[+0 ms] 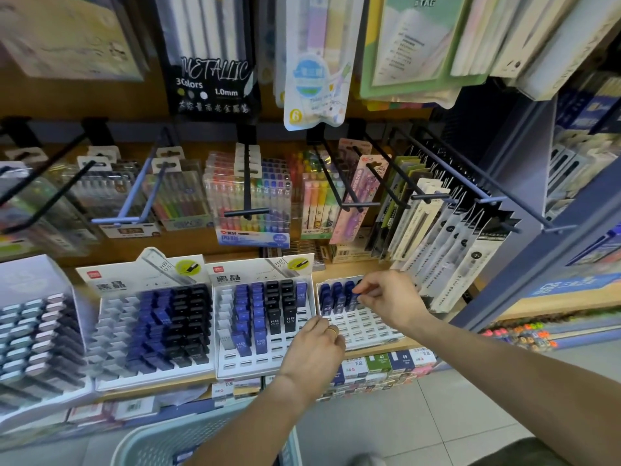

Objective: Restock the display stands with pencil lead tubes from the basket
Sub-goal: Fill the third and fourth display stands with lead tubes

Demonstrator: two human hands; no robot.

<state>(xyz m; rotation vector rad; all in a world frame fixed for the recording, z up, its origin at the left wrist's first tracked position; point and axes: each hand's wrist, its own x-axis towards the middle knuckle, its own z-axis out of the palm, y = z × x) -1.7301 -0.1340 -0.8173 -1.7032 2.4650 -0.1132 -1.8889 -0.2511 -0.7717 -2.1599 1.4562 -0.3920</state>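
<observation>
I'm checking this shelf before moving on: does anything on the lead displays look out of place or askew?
Nothing looks damaged or spilled. The right display stand is mostly empty slots, with blue tubes only in its back rows, where the right hand pinches one. The left hand rests at its front corner.

Three white slotted display stands side by side on a wooden shelf: left stand (148,327) packed with blue and black lead tubes, middle stand (265,317) partly filled, right stand (363,327) holding only a back row of blue tubes (332,297). Pale teal perforated basket (168,442) below, at frame bottom, one blue tube visible inside.
</observation>
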